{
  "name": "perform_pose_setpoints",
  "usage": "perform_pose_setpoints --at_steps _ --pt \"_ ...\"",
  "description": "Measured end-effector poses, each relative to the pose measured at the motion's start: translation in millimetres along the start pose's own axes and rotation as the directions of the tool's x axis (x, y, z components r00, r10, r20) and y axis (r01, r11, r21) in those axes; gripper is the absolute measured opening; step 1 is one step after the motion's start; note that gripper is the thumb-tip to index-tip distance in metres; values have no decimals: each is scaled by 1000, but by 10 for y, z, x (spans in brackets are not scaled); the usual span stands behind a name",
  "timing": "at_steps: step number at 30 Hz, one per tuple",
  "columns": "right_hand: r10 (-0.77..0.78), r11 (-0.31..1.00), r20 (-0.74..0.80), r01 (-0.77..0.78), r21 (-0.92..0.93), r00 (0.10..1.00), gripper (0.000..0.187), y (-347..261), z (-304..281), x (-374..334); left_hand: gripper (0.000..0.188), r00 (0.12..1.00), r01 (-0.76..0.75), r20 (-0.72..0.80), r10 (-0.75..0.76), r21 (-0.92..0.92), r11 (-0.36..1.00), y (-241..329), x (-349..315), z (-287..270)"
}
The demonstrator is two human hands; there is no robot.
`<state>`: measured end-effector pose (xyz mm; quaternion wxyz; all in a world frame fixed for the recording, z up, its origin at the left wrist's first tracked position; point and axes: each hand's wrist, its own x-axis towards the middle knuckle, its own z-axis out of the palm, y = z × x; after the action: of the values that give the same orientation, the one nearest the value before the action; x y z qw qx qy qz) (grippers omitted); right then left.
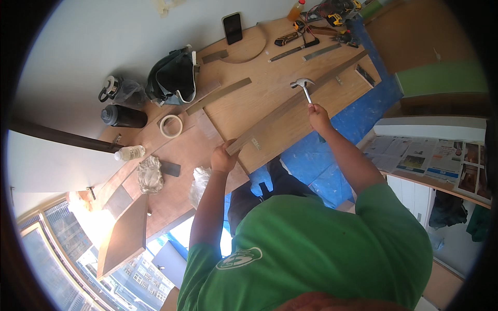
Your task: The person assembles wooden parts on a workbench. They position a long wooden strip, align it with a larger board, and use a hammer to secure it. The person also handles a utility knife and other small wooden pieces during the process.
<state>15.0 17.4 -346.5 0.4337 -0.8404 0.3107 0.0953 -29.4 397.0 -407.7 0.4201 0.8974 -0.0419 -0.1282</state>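
My right hand (319,117) is closed round the handle of a claw hammer (303,83), whose metal head is up over a long wooden strip (290,110). The strip runs slantwise across the wooden work surface (244,116). At its near left end my left hand (223,157) is wrapped round the strip. Two small pale pieces, one a small fitting (256,143), lie on the board on my side of the strip. What the hammer head touches, if anything, I cannot make out.
Masking tape (171,126), bottles (124,117), a black bag (172,78) and a phone (232,28) are along the wall side. A hand saw (293,50) and power tools (337,11) are at the far right. Blue sheeting (311,160) covers the floor.
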Motion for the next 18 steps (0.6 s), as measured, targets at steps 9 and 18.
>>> perform_pose_setpoints --at_steps 9,18 --pt "57 835 -179 51 549 982 40 242 -985 152 43 998 57 -4 -59 -151 987 -32 17 189" --pt "380 756 -187 -188 627 906 28 1188 -1780 98 55 963 -36 -265 38 13 999 240 -180 299"
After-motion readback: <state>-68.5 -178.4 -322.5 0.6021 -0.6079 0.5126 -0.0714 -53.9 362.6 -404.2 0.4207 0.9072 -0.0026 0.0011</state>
